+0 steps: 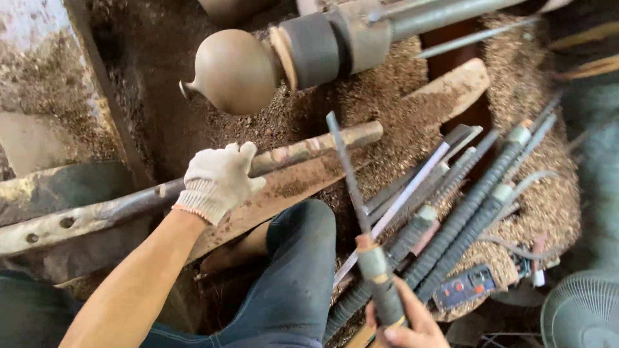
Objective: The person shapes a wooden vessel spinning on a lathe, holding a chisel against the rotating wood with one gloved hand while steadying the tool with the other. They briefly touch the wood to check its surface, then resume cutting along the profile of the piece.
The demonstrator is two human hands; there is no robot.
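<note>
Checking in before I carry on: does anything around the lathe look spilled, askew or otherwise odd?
Wood shavings lie heaped across the bed and over the spare turning tools. Only the left hand is gloved, gripping the tool rest bar; the bare right hand holds a chisel. The round wooden workpiece looks intact.

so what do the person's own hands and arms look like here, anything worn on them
The left hand wears a whitish knitted work glove with a ribbed cuff at the wrist, smudged with dust. Above the cuff the forearm is bare, with no sleeve, watch or band in view. The right hand has no glove; only part of it shows at the bottom edge, and its arm is out of the picture.
</note>
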